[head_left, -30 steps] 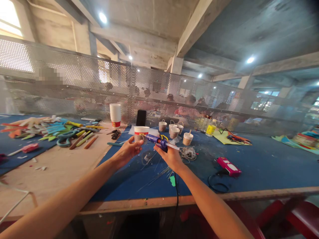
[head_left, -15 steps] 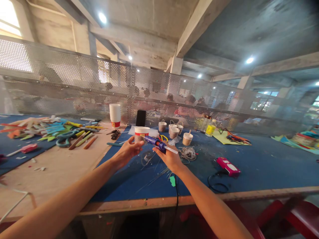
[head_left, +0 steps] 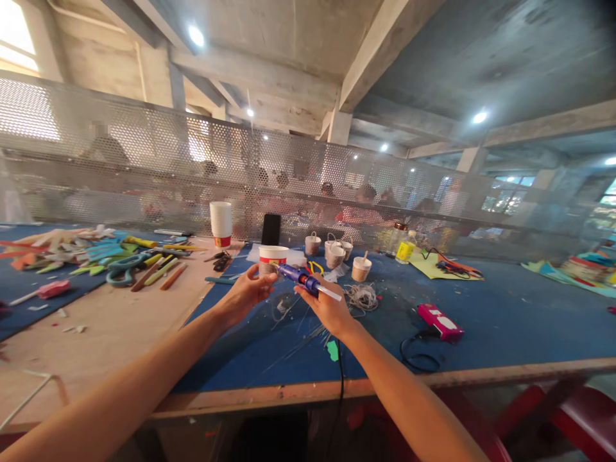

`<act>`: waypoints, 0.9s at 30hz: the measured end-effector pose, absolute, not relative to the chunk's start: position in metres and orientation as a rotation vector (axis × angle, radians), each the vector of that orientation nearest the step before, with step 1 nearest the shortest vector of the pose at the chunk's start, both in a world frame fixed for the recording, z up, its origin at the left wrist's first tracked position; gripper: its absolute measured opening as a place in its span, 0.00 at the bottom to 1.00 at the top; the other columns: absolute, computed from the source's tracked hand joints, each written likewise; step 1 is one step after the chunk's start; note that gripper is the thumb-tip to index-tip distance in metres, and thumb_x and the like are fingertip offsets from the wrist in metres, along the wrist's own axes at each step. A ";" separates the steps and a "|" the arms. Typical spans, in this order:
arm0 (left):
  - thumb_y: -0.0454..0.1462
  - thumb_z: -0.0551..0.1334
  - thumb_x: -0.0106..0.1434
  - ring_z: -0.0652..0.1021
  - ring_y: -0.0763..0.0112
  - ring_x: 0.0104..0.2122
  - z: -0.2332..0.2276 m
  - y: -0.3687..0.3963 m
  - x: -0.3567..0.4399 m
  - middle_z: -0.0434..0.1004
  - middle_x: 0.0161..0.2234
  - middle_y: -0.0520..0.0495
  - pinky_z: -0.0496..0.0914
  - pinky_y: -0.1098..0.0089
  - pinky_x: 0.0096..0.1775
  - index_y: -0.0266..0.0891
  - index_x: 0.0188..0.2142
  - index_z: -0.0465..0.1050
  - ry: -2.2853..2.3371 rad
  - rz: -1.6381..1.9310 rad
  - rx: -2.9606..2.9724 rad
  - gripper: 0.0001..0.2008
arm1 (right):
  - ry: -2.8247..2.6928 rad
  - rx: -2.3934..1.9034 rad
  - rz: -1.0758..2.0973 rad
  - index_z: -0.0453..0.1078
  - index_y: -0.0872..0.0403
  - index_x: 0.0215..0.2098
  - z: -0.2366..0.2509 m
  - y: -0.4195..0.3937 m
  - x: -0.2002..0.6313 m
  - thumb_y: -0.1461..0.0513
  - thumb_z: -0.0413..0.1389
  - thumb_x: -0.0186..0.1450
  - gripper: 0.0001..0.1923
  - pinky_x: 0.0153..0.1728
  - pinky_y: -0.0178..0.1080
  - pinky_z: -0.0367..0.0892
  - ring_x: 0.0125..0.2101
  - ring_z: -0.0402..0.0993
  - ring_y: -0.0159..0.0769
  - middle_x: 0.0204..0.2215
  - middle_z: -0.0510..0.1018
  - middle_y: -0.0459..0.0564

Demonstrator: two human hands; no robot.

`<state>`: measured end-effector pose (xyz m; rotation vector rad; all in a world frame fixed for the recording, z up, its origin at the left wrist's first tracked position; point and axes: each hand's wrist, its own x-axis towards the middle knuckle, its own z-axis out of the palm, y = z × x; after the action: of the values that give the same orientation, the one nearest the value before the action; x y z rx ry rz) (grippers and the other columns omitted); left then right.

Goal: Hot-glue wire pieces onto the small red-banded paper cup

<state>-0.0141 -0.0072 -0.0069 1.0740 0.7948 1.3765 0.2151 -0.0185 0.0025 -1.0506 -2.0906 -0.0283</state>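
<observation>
My left hand (head_left: 249, 292) is closed around the lower part of a white and red paper cup (head_left: 273, 252), whose lower wall looks wrapped in grey-brown string. In my right hand (head_left: 330, 305) is a blue hot glue gun (head_left: 299, 277), with a clear glue stick (head_left: 330, 292) poking out of its back end. The gun's nozzle points left, close to the cup's side; whether it touches cannot be made out. A black cord hangs from below my right hand over the table edge. Right of that hand lies a tangled coil of string (head_left: 362, 297).
Several small string-wrapped cups (head_left: 335, 256) stand beyond my hands. A stack of paper cups (head_left: 221, 221) and a black phone (head_left: 271, 230) are at the back. Scissors (head_left: 124, 268) and clay-like sticks lie left; a pink box with a cord (head_left: 440, 322) lies right. A perforated metal screen (head_left: 289, 173) runs behind.
Both hands keep nearly the same pose, the gun's nozzle still beside the cup. The whole view has shifted very slightly.
</observation>
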 end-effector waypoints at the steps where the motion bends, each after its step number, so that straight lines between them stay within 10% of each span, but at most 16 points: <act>1: 0.35 0.76 0.53 0.76 0.78 0.24 -0.007 -0.007 -0.014 0.76 0.30 0.52 0.70 0.78 0.27 0.39 0.42 0.75 0.795 1.375 1.080 0.18 | -2.094 -1.058 -0.031 0.72 0.52 0.44 0.003 -0.019 0.215 0.49 0.53 0.72 0.16 0.33 0.36 0.67 0.34 0.81 0.43 0.34 0.83 0.51; 27: 0.35 0.78 0.50 0.77 0.80 0.23 -0.002 -0.009 -0.013 0.77 0.33 0.52 0.72 0.79 0.26 0.37 0.45 0.74 0.781 1.378 1.009 0.23 | -2.037 -0.996 -0.122 0.73 0.53 0.43 -0.005 -0.012 0.217 0.50 0.55 0.72 0.16 0.32 0.36 0.71 0.35 0.83 0.43 0.37 0.84 0.53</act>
<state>-0.0127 -0.0086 -0.0023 1.0094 0.7811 1.3775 0.2166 -0.0118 -0.0053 -0.9960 -2.0367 -0.1221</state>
